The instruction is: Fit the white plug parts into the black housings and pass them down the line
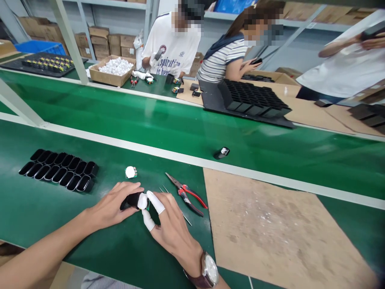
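My left hand point(117, 202) is wrapped round a black case point(130, 201) above the green table. At the case's open end, my right hand point(167, 216), with white covers on thumb and index finger, pinches a small green circuit board with a round white pad point(142, 201). The board's inner end is hidden by the case. Just beyond my hands lies another board with a white pad point(130, 172). Red-handled pliers point(185, 193) and thin metal tweezers point(184, 214) rest to the right of my right hand.
Rows of open black cases point(58, 170) stand at the left. A brown board point(279, 228) covers the right of the table. Beyond a pale rail point(120, 142), one filled case point(221, 153) lies on the green belt point(168, 124). Three people are across it.
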The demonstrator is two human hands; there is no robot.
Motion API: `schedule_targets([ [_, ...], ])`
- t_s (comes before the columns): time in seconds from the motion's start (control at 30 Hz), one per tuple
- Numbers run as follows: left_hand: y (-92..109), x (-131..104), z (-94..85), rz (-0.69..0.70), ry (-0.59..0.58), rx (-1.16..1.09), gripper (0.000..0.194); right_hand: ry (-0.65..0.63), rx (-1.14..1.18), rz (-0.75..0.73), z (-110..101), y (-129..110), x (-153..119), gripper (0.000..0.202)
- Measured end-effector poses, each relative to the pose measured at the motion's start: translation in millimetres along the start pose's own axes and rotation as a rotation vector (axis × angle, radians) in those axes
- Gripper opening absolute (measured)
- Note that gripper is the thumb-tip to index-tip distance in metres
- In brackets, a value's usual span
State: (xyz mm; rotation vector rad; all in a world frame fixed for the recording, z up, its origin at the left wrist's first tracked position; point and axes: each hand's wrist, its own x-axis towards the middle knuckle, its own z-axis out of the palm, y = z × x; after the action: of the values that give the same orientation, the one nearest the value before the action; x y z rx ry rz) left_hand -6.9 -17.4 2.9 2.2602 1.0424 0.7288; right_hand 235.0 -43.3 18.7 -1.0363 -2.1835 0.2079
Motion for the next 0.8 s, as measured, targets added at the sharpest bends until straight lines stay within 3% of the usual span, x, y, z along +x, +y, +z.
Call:
schedule_targets([
  [0.23,0,2,0.9,0.032,0.0,0.0,0.072,-0.02,-0.023,0.009,-1,-4,1,0.051],
  [0.5,-1,-3,3.3,-0.045,-0.02,-0.067,0.068,0.004,0.119,-0.072,4,9,-6,0.037],
  [0.67,-2,-7,6.2,-0.07,-0.022,-0.076,0.062,-0.076,0.157,-0.029,3,4,-3,0.021],
  [0.8,-6,-8,7.5,-0.08,-0.013,-0.111,0.06,-0.119,0.14,-0.007,4,0,1,0.025],
])
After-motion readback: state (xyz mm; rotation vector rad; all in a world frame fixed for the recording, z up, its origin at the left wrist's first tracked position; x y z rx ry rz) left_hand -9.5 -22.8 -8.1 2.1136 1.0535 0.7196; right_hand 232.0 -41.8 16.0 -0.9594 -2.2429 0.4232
